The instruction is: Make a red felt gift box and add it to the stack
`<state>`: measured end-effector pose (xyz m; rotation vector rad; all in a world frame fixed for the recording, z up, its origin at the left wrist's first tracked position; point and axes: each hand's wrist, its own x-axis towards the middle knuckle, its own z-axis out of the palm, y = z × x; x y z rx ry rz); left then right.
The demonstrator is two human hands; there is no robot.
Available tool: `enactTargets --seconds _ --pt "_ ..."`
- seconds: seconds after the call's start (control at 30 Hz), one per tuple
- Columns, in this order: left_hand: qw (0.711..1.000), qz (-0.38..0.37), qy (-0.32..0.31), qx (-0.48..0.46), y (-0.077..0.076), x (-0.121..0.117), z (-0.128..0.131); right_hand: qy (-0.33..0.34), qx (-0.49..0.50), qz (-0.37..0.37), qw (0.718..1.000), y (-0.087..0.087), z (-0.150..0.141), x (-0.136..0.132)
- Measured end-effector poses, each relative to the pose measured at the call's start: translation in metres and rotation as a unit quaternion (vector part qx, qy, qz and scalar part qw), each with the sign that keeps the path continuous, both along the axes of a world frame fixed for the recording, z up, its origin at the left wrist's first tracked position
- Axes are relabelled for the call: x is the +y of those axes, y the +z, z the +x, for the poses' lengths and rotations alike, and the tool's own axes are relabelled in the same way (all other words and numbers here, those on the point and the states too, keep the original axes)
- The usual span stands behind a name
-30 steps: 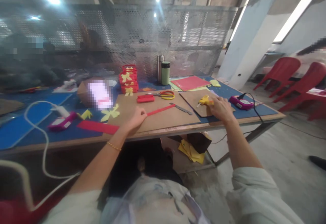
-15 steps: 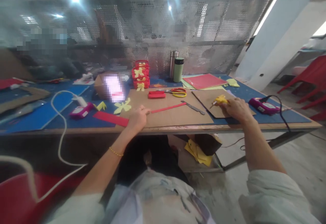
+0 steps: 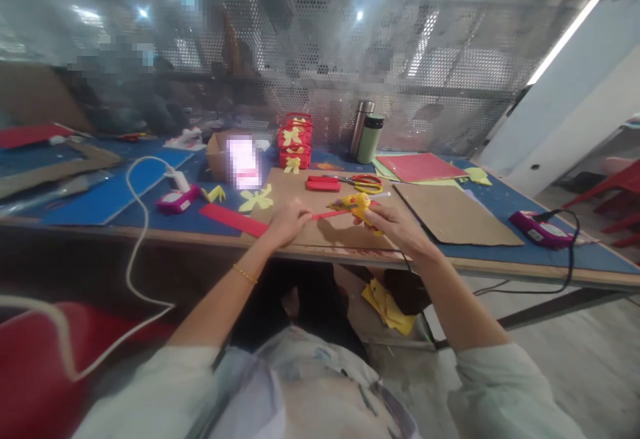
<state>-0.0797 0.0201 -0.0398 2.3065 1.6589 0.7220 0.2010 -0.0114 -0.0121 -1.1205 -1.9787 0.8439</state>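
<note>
My left hand (image 3: 290,220) pinches the near end of a narrow red strip (image 3: 327,214), which runs off to the right over a brown cardboard sheet (image 3: 325,239). In my right hand (image 3: 397,226) is a yellow glue gun (image 3: 361,204), held above the cardboard with its nozzle pointing left toward the strip. A pale glue stick pokes out of the gun's back. Behind it lie scissors (image 3: 369,183) with red and yellow handles, beside a folded red piece (image 3: 323,184). A wider red strip (image 3: 233,219) and a yellow paper flower (image 3: 256,199) are left of my left hand.
Red boxes with yellow bows (image 3: 295,142) stand at the back, near a green bottle (image 3: 370,139) and a steel flask (image 3: 361,122). A second cardboard piece (image 3: 460,216) lies right, near a purple device (image 3: 540,229). Another purple device (image 3: 177,199) with a white cable is left.
My right hand has lifted the glue gun off the right-hand cardboard and brought it left over the red strip. My left hand keeps its pinch on the strip. The view has turned right.
</note>
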Motion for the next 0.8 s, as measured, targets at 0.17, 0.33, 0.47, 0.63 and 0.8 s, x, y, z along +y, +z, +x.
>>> enactTargets --seconds 0.17,0.33,0.47,0.63,0.8 --pt "0.998 -0.041 0.030 -0.046 0.004 0.007 0.007 0.011 -0.011 -0.029 0.999 -0.008 -0.009 0.007" --pt "0.998 -0.031 0.035 -0.031 0.006 0.003 0.010 0.017 -0.007 -0.043 0.999 -0.011 -0.013 0.008" --pt "0.999 -0.028 0.040 -0.016 0.007 0.001 0.010 0.018 -0.033 -0.035 0.999 -0.005 -0.017 0.003" --pt "0.999 -0.018 0.041 -0.009 0.004 0.002 0.009 0.020 -0.042 -0.026 0.999 -0.004 -0.018 0.003" --pt "0.999 -0.019 0.035 -0.021 0.003 0.001 0.009 0.020 -0.042 -0.029 0.999 -0.007 -0.017 0.006"
